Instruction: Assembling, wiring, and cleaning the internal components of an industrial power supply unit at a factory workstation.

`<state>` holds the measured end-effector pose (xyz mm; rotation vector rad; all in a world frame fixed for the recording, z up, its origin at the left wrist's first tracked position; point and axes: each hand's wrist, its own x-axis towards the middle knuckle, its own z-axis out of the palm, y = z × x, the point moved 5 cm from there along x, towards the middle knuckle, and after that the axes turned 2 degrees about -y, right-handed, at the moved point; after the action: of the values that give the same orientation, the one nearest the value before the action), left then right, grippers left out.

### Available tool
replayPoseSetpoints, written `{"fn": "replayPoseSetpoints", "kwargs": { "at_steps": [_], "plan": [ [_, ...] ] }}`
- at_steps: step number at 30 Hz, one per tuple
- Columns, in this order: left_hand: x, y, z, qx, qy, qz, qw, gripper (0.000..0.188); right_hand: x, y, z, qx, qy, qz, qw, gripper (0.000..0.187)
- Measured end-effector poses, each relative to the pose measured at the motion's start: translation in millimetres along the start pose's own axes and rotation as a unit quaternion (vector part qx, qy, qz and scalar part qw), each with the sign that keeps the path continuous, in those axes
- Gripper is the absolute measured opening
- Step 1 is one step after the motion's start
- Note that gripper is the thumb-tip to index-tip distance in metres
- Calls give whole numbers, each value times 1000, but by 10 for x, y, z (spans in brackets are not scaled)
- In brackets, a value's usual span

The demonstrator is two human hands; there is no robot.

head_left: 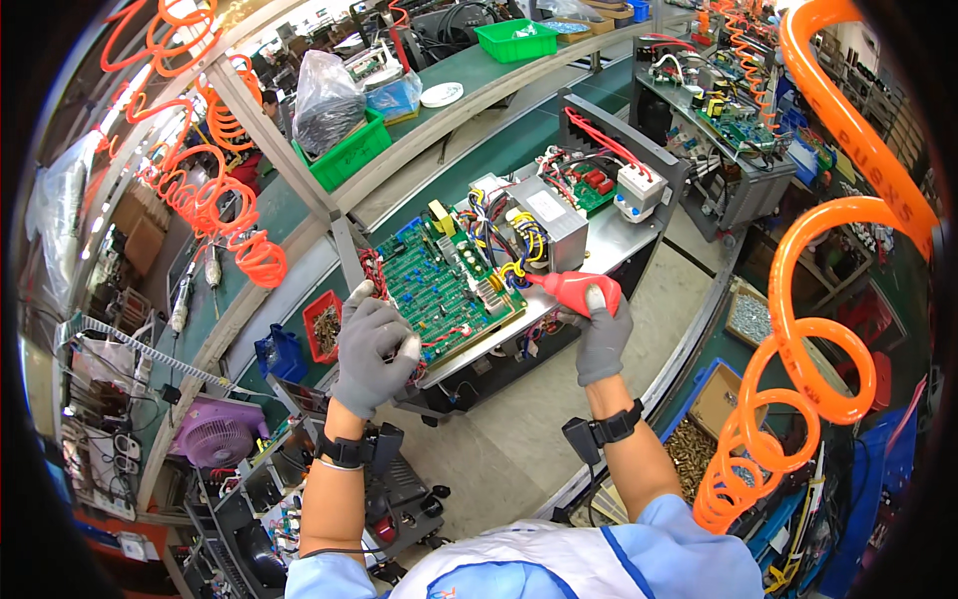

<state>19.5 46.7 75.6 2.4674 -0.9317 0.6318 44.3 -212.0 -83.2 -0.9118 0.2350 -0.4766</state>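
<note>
My right hand (605, 337), in a grey glove, is wrapped round a red squeeze bottle (572, 288). The bottle's narrow tip points left at yellow and blue wires beside a boxy metal transformer (547, 222). My left hand (373, 351), gloved the same way, is at the left edge of a green circuit board (429, 280). Its index finger stretches toward a bundle of red wires (372, 268), and its thumb stands apart; nothing shows in it. Board and transformer sit on an open metal chassis (619, 240). Whether the bottle's tip touches the wires, I cannot tell.
Orange coiled air hoses (798, 399) hang at the right, others at the left. A red bin (322, 325) of small parts and a blue bin (280, 351) stand left of the chassis. A purple fan (215, 431) is lower left. Another chassis (714, 130) stands far right.
</note>
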Motion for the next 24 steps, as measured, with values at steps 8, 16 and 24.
{"fn": "replayPoseSetpoints", "kwargs": {
  "at_steps": [8,16,24],
  "plan": [
    [-8,-5,-2,5,7,6,1000,6,-44,-57,-23,9,21,-49,999,24],
    [0,-8,1,3,7,12,1000,6,62,121,-86,-122,19,-154,980,29],
    [-25,-29,-8,1,20,16,1000,6,106,-32,17,-69,-4,-67,995,21]
  ]
}}
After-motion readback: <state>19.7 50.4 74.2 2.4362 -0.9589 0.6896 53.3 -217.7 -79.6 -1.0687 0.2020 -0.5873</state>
